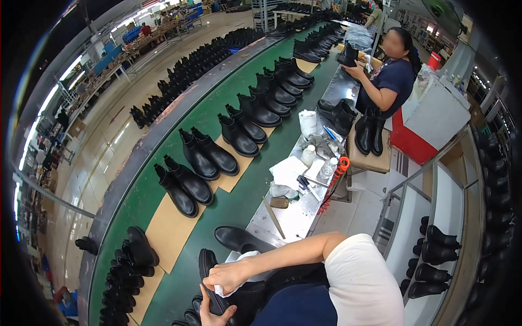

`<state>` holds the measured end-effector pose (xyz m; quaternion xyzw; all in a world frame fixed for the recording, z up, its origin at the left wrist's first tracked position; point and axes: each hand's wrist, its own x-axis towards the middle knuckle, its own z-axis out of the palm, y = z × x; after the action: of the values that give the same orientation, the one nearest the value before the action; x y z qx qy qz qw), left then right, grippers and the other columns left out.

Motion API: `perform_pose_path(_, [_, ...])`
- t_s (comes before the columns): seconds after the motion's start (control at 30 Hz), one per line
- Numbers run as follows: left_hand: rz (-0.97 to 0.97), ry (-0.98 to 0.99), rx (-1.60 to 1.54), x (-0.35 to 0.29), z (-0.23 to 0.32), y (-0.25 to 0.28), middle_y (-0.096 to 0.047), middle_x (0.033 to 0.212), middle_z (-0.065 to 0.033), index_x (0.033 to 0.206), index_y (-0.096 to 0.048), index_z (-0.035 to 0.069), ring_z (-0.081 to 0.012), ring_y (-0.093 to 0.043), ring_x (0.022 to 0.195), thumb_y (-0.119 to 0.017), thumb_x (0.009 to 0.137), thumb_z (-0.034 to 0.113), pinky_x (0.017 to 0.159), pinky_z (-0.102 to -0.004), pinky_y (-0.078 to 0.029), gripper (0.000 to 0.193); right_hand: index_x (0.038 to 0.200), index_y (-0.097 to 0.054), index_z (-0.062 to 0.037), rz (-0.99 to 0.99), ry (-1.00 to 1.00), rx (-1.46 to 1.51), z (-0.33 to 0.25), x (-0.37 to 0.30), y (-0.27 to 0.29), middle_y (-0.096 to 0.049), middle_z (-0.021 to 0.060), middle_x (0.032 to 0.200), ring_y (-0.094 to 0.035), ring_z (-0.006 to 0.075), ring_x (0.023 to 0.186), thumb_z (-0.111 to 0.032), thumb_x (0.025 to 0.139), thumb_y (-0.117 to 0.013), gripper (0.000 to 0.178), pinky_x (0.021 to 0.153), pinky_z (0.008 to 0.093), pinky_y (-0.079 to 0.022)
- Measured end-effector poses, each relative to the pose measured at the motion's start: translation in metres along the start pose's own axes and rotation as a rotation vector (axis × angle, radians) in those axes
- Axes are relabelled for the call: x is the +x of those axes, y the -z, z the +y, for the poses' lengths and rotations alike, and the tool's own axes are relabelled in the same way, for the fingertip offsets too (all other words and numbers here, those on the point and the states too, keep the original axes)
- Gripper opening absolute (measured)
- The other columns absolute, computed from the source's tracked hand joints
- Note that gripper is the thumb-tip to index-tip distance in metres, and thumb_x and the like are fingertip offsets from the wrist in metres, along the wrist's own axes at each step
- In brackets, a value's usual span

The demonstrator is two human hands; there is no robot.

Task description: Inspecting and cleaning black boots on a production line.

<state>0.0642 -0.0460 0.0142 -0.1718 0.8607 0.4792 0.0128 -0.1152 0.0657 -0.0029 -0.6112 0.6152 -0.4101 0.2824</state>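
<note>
My left hand [213, 314] grips a black ankle boot [206, 262] from below at the bottom of the view, thumb on one side and a finger along the other. Pressed against that boot is a bunched white cloth [220, 290], held in the closed fingers of my right hand [228, 275]. My right forearm crosses over the lower middle and hides part of what lies behind it. Just beyond the wrist another black boot [239, 238] lies on its side at the metal bench's end.
Pairs of black boots [247, 111] line the green conveyor [141, 190] on tan cardboard sheets. The metal bench [296, 223] bears white cloths, bottles, pens and a wooden stick [273, 217]. A co-worker [389, 81] holds a boot farther along. A shelf rack [405, 239] stands right.
</note>
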Motion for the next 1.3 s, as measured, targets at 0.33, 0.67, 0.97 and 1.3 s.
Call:
perform_pose_path(0.33, [-0.070,0.164,-0.188,0.007,0.024,0.003,-0.058,0.115,-0.0144,0.142,-0.018,-0.003,-0.0163,-0.055,0.099,-0.081,0.057,0.005,0.092,-0.0263,-0.040,0.106,0.078,-0.058,0.0012,0.025,0.045,0.024,0.007,0.002,-0.003,-0.061,0.0175,0.066,-0.061,0.0353,0.065,-0.007,0.062,-0.065,0.020,0.058,0.0433,-0.048])
perform_pose_path(0.67, [-0.074,0.230,-0.170,0.004,0.031,0.004,-0.052,0.120,-0.0168,0.144,-0.022,0.008,-0.0206,-0.052,0.097,-0.077,0.067,0.003,0.085,-0.0287,-0.043,0.095,0.078,-0.057,0.0008,0.027,0.059,0.115,0.015,0.002,-0.005,-0.061,0.0177,0.066,-0.062,0.0354,0.066,-0.006,0.062,-0.065,0.019,0.058,0.0423,-0.048])
perform_pose_path(0.97, [0.028,0.186,-0.229,0.004,0.033,0.003,-0.058,0.106,-0.0068,0.141,-0.026,-0.002,-0.0149,-0.051,0.093,-0.082,0.049,0.004,0.089,-0.0253,-0.037,0.107,0.088,-0.051,-0.0012,0.139,0.117,0.211,0.014,-0.007,-0.014,-0.059,0.0157,0.071,-0.060,0.0349,0.069,-0.004,0.068,-0.062,0.023,0.058,0.0415,-0.044])
perform_pose_path(1.3, [0.347,0.101,-0.309,0.007,0.003,0.038,-0.052,0.120,-0.0130,0.140,-0.029,-0.003,-0.0195,-0.053,0.099,-0.082,0.054,0.014,0.087,-0.0274,-0.042,0.103,0.108,-0.053,0.0002,0.624,0.031,0.806,0.021,-0.112,0.124,-0.061,0.0087,0.092,-0.061,0.0179,0.080,-0.058,0.085,-0.049,0.063,0.073,0.0315,-0.049])
